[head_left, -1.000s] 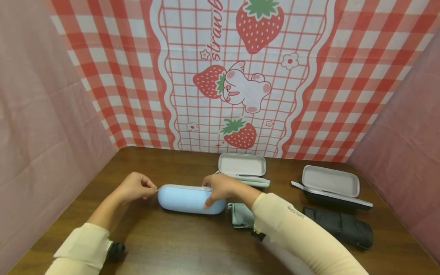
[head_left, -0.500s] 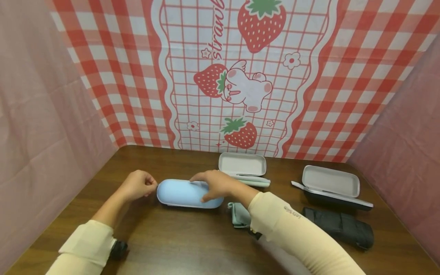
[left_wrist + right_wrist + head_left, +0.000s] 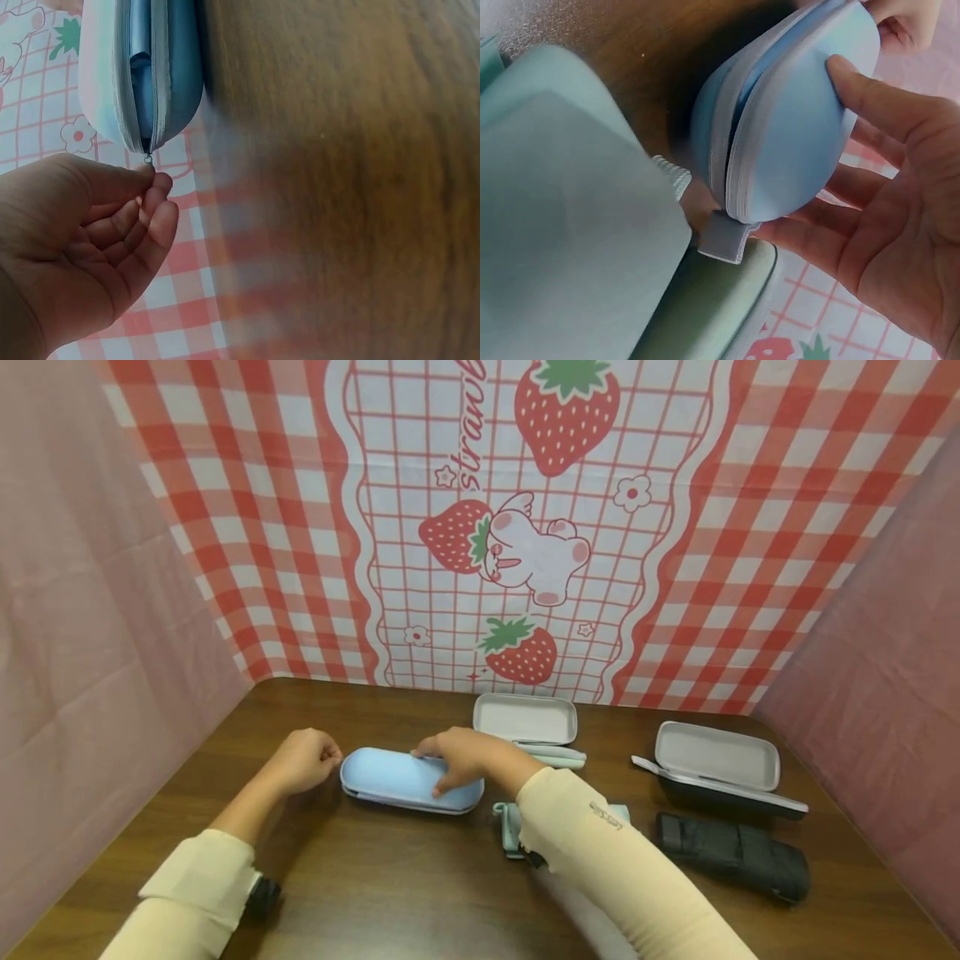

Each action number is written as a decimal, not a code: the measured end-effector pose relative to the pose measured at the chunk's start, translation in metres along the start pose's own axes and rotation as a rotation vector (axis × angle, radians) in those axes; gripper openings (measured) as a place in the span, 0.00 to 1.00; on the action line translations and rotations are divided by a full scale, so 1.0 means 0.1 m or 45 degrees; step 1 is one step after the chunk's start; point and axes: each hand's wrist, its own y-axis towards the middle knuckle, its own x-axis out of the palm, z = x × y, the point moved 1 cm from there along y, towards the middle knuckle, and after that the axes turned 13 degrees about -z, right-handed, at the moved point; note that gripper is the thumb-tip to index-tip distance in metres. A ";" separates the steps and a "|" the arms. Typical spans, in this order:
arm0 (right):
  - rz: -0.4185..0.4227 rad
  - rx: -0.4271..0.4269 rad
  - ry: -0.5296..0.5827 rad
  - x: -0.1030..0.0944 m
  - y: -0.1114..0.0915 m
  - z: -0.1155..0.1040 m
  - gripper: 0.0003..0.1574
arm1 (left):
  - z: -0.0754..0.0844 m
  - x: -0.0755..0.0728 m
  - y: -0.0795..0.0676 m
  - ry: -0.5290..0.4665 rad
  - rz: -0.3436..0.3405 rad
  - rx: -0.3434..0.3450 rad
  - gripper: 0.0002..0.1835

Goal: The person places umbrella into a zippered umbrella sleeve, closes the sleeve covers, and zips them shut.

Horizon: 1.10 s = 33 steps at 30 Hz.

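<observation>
A light-blue hard zip case (image 3: 397, 775) lies on the table in front of me, its seam facing the near side in the head view. In the left wrist view the zip stands parted, and something blue (image 3: 141, 34) shows in the gap. At the case's left end my left hand (image 3: 303, 760) pinches the small zip pull (image 3: 148, 159). My right hand (image 3: 465, 756) grips the case's right part, thumb on the lid and fingers round the far side. A grey fabric tab (image 3: 726, 236) sticks out at that end in the right wrist view.
Behind my right hand stands an open mint case (image 3: 525, 718). To the right are an open black case (image 3: 720, 756) and a folded black umbrella (image 3: 735, 856). A mint folded bundle (image 3: 510, 827) lies partly under my right forearm. A checked cloth (image 3: 525, 527) hangs behind.
The blue case has rolled, bringing its zip seam from the far upper side to the near lower side, and a gap now shows there. The left hand has shifted slightly away from me.
</observation>
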 end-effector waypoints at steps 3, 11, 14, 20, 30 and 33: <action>-0.010 -0.002 0.027 0.00 0.01 0.02 0.40 | -0.01 0.00 -0.01 -0.004 -0.027 -0.010 0.06; -0.015 0.072 0.101 0.02 0.01 0.03 0.38 | 0.08 0.00 -0.05 -0.085 -0.117 -0.032 0.06; -0.023 0.111 0.114 0.03 0.03 0.01 0.39 | 0.13 0.00 -0.06 -0.119 -0.155 -0.042 0.06; -0.017 0.178 0.135 0.06 0.07 -0.03 0.40 | 0.22 0.01 -0.07 -0.119 -0.168 -0.004 0.05; 0.007 0.230 0.227 0.11 0.10 -0.14 0.42 | 0.40 0.11 -0.05 -0.164 -0.209 0.161 0.07; 0.003 0.265 0.331 0.13 0.11 -0.15 0.43 | 0.51 0.14 -0.02 -0.190 -0.264 0.231 0.07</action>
